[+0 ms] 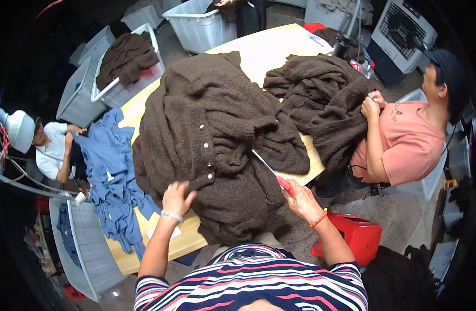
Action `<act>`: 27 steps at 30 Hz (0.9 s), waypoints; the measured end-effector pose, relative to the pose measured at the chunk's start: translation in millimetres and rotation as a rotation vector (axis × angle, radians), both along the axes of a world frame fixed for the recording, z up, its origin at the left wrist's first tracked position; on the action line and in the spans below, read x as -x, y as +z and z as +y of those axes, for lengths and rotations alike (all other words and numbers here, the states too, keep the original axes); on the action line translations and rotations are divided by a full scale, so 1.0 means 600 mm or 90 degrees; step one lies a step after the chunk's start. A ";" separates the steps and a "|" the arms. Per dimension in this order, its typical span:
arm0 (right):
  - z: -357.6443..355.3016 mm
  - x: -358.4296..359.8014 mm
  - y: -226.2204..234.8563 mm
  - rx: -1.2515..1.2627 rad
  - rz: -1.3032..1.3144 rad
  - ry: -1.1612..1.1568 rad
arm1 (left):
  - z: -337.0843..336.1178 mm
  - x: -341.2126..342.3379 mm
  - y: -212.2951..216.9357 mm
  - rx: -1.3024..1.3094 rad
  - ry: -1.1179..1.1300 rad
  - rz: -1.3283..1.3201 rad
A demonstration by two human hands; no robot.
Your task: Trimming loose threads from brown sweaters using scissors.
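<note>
A large heap of dark brown knit cardigans [196, 93] lies in front of me on the pale wooden table [131, 264]. White buttons [206, 145] run in a row down its middle. My left hand [177, 199] is at the near left edge of the heap, fingers apart and slightly blurred, holding nothing that I can see. In my right hand [303, 201] is a red-handled tool [284, 184] with a long thin metal shaft. Its shaft points up and left to the brown knit, where the tip meets the fabric. I cannot make out the exact kind of tool.
Blue garments [111, 173] cover the table's left side, where a person in white [52, 147] handles one. On the right, a person in a pink shirt [404, 140] grips another brown knit pile [321, 93]. A red stool [354, 238] stands near my right elbow. White bins [87, 238] surround the table.
</note>
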State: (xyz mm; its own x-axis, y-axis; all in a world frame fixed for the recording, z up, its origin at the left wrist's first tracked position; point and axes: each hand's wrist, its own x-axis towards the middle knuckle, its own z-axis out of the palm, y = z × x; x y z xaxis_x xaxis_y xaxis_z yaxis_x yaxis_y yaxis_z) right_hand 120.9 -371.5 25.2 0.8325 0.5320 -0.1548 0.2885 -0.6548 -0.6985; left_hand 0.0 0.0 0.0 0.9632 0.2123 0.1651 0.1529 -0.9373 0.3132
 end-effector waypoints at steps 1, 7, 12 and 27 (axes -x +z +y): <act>0.006 -0.001 0.002 -0.022 -0.018 0.009 | -0.005 0.006 0.005 0.008 0.011 0.000; 0.079 -0.015 0.041 0.025 -0.093 0.096 | 0.025 -0.214 -0.031 0.109 0.100 -0.310; 0.105 -0.047 0.034 -0.013 -0.169 0.163 | 0.040 -0.286 -0.055 0.139 0.157 -0.168; 0.184 -0.198 0.043 0.058 -0.047 0.423 | 0.016 -0.267 -0.110 0.482 0.212 -0.205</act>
State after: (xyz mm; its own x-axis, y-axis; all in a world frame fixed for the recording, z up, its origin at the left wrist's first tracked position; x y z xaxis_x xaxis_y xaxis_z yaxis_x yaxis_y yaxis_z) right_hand 239.9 -261.4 51.2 0.3435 0.9219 -0.1792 0.6949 -0.3778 -0.6118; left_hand 159.9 9.7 -66.1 0.7630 0.6354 0.1185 0.1786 -0.3835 0.9061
